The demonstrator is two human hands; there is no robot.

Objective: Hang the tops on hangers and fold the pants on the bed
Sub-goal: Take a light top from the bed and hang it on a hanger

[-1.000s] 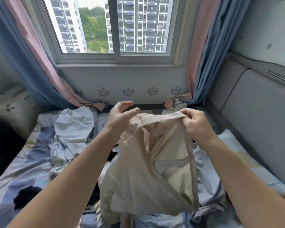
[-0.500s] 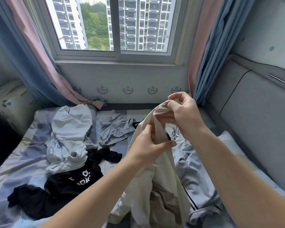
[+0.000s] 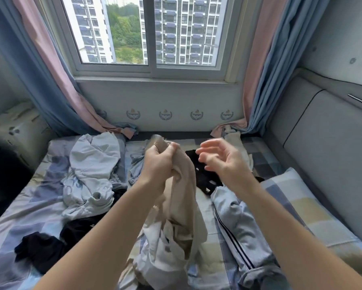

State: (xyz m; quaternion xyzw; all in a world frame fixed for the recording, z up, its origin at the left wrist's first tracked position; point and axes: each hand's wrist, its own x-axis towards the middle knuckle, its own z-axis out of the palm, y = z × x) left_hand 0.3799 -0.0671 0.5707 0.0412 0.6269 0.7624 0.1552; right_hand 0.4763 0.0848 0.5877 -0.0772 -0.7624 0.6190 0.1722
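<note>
My left hand (image 3: 159,162) grips the bunched top of a beige garment (image 3: 182,208) and holds it up above the bed; the rest of the cloth hangs down to the sheet. My right hand (image 3: 219,162) hovers just to the right of it, fingers loosely curled, holding nothing. On the checked bedsheet (image 3: 38,208) lie a white top (image 3: 90,174), a black garment (image 3: 50,245) at the left, another black piece (image 3: 205,178) behind my right hand, and light grey pants with dark side stripes (image 3: 238,231) at the right. No hanger is in view.
A small grey garment (image 3: 137,164) lies behind my left hand. A checked pillow (image 3: 313,214) sits at the right against the grey padded headboard (image 3: 330,153). The window wall with blue and pink curtains (image 3: 56,84) closes the far side of the bed.
My right hand has let go of the beige garment and drawn off to the right. My left hand has taken over the bunched top edge and shifted it left.
</note>
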